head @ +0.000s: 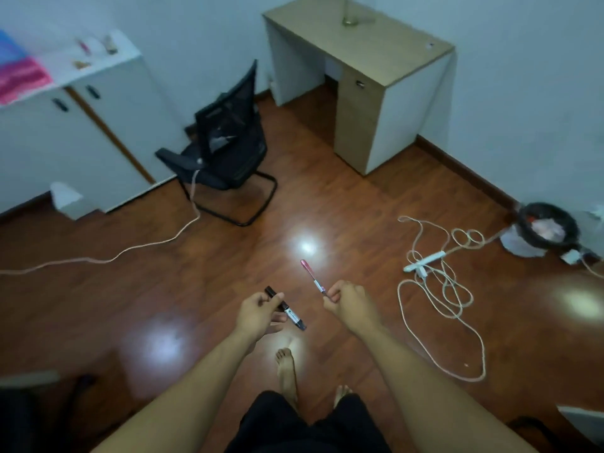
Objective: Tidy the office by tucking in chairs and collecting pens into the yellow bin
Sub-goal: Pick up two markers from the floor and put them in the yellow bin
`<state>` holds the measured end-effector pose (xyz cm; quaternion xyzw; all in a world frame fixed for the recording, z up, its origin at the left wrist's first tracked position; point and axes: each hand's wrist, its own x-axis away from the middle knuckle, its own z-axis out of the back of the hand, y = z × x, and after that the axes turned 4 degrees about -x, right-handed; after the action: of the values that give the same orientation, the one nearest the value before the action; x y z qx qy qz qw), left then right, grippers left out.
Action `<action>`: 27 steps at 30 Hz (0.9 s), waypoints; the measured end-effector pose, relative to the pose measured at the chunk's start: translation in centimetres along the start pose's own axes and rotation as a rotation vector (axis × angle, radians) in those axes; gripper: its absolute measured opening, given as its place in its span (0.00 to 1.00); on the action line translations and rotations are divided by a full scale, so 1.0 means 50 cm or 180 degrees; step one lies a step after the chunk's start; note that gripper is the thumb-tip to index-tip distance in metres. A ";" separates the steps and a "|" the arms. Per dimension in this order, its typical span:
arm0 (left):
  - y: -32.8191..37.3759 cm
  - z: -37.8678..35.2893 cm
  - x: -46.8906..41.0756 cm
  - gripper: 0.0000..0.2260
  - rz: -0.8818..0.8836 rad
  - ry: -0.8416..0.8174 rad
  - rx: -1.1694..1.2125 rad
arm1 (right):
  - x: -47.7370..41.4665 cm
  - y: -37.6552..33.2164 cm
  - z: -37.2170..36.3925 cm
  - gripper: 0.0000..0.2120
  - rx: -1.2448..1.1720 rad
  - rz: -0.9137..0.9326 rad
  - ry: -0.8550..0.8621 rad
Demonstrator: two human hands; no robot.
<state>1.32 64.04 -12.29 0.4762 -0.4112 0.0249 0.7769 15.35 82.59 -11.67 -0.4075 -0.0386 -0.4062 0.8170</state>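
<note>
My left hand [258, 310] is shut on a black marker [287, 309], which points down to the right. My right hand [348, 297] is shut on the lower end of a pink pen [310, 274], whose cap points up and away. Both hands are held out over the wooden floor. A black mesh chair [225, 148] stands out in the room, left of the wooden desk [362, 50], turned away from it. No yellow bin is in view.
A white cabinet [98, 125] with small items on top stands at the left. A cable [108, 259] runs across the floor from the chair. A power strip with tangled cord [434, 273] lies at the right, near a black waste basket [545, 227]. My bare feet [287, 371] are below.
</note>
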 end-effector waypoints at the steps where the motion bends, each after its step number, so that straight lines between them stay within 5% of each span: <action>1: -0.012 0.020 0.015 0.13 0.0003 0.0121 0.0081 | 0.003 -0.019 -0.009 0.05 0.0036 0.0136 -0.0094; 15: -0.290 0.330 0.278 0.12 0.0320 0.1614 0.1380 | 0.182 -0.282 -0.257 0.06 0.0765 0.1593 -0.1341; 27: -0.610 0.693 0.559 0.14 0.0479 0.2483 0.2188 | 0.463 -0.528 -0.657 0.07 0.1244 0.2497 -0.1960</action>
<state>11.59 11.21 -8.52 0.6281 -0.0925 0.3895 0.6672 3.66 36.13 -7.63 -0.3320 -0.1962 0.0827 0.9190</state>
